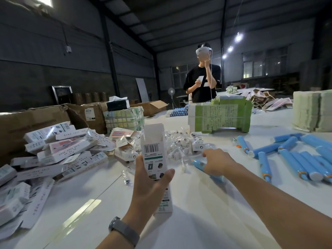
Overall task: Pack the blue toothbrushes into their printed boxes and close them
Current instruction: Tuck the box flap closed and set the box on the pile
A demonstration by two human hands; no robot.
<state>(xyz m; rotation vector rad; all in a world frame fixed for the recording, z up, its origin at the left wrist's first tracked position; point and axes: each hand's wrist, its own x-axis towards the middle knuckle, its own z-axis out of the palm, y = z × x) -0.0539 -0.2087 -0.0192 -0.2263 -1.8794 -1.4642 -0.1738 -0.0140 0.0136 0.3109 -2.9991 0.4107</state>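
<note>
My left hand (150, 186) grips a tall white printed box (155, 151) upright above the table, its top flap standing open and its barcode side toward me. My right hand (216, 161) reaches forward over the white table (206, 212) and holds a blue toothbrush (198, 163) that lies low, almost on the surface; its far end pokes out past my fingers and its near end shows under my wrist. Several more blue toothbrushes (296, 160) lie in a loose group at the right.
A heap of printed boxes (53, 153) covers the left side, with brown cartons (32, 126) behind. Small clear-wrapped parts (176, 142) are scattered mid-table. Green bundled stacks (221, 115) and a pale stack (312, 112) stand further back. Another person with a headset (203, 81) stands across the table.
</note>
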